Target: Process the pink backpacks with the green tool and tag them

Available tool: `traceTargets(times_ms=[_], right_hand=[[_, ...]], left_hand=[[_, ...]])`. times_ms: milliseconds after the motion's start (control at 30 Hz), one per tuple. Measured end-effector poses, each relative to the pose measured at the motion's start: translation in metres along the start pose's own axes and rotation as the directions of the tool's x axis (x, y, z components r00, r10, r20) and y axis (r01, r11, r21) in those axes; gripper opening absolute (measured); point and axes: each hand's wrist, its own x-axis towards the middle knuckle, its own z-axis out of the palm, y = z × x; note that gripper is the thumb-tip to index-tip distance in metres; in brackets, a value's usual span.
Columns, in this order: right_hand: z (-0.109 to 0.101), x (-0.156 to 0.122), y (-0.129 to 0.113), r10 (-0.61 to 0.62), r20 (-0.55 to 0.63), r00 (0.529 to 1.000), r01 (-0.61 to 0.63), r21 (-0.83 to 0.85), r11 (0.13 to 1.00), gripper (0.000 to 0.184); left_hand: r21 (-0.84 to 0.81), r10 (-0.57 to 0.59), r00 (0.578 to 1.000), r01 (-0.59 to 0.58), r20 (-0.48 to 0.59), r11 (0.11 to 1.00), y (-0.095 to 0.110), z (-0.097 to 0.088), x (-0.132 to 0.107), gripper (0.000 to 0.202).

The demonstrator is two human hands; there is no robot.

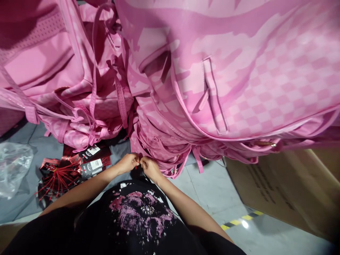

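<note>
In front of my body, my left hand (128, 163) and my right hand (150, 168) meet fingertip to fingertip. Both are closed in a pinch around a thin red string (137, 164), of which only small bits show. A dark shape hangs just below the fingers, too shadowed to name. Right behind my hands are the folds of a stack of pink backpacks (159, 131). Left of my left forearm lie black and red hang tags (91, 168) with a fanned bunch of red strings (60, 177).
A large pink camouflage and checkered backpack (239, 71) fills the upper right. More pink bags (103, 102) with hanging straps crowd the left. A clear plastic bag (14, 168) lies on the grey surface (29, 136). At right stands a cardboard box (276, 187) beside yellow-black floor tape (241, 220).
</note>
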Motion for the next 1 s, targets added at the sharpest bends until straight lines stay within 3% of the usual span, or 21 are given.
traceTargets(times_ms=[300,1000], right_hand=[[0.0,-0.001,-0.003,0.028,-0.024,0.999,-0.03,-0.064,0.998,0.02],[0.003,-0.004,-0.002,-0.009,-0.002,1.0,0.009,0.032,0.999,0.021]], left_hand=[[0.145,0.059,0.998,-0.062,0.028,0.987,0.009,-0.003,0.0,0.016],[0.188,0.065,0.997,-0.071,0.037,0.98,0.0,-0.007,-0.005,0.014]])
